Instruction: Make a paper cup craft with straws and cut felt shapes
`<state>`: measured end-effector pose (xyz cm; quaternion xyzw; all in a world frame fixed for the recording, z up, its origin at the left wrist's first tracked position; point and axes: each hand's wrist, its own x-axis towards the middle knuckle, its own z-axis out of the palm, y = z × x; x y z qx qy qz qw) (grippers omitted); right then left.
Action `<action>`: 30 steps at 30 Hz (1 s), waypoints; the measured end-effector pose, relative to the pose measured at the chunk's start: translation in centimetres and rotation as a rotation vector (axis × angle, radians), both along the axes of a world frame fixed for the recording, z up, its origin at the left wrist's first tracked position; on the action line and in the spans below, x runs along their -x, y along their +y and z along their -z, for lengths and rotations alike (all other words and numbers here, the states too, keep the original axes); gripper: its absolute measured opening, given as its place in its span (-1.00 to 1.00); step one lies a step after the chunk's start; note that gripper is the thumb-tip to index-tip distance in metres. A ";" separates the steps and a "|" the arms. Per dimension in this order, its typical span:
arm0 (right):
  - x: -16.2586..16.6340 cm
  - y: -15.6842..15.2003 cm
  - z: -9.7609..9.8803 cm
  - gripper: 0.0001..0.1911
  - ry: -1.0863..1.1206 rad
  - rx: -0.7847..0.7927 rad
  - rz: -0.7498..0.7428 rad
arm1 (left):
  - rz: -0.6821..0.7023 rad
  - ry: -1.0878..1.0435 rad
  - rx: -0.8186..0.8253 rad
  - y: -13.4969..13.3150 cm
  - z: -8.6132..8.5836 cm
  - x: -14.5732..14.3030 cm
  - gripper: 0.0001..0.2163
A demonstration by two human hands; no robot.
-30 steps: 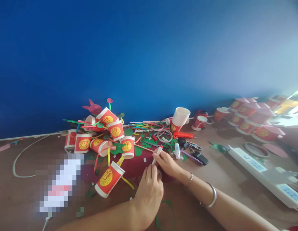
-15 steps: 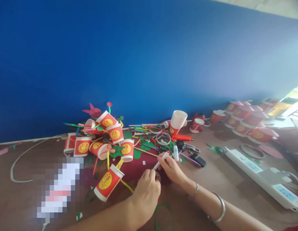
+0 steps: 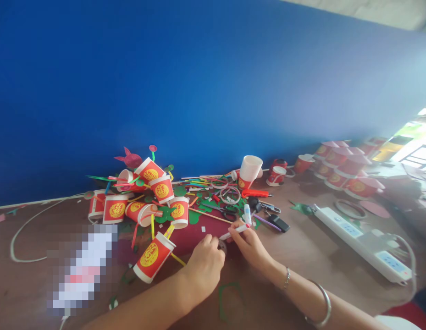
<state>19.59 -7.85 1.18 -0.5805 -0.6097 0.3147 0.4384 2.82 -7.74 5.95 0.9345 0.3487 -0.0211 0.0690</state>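
Note:
My right hand point(image 3: 247, 244) pinches a white marker pen with a red cap point(image 3: 235, 232), its tip pointing down-left at a small round piece point(image 3: 222, 246) on a dark red sheet point(image 3: 195, 238). My left hand point(image 3: 205, 265) is curled, its fingertips pressed on that round piece. A red paper cup with a yellow emblem point(image 3: 151, 256) lies tipped just left of my left hand, with yellow strips attached.
A heap of red paper cups point(image 3: 154, 188), coloured straws and green cut-outs sits behind the hands. An upturned white cup point(image 3: 250, 169), an orange cutter point(image 3: 254, 193), keys point(image 3: 268, 208) and a white power strip point(image 3: 357, 242) lie to the right. More cups point(image 3: 343, 169) stand far right.
The pen in my right hand has tilted lower, its cap swinging right. Both hands stay at the round piece, and the view has shifted slightly left and down.

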 end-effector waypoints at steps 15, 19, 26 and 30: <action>-0.8 -2.8 0.0 -0.72 -0.159 -0.058 0.009 | 0.094 -0.049 -0.013 0.7 -0.1 0.7 -0.72; -0.8 -3.9 -0.4 -0.76 -0.308 -0.135 -0.037 | 0.104 -0.069 -0.018 0.7 -0.7 1.1 -0.73; -0.4 -5.5 -1.5 -0.84 -0.606 -0.284 -0.150 | 0.143 -0.069 -0.018 1.2 -1.0 1.3 -0.73; -0.1 -6.1 -1.9 -0.84 -0.714 -0.337 -0.189 | 0.161 -0.012 -0.008 1.4 -1.4 1.0 -0.75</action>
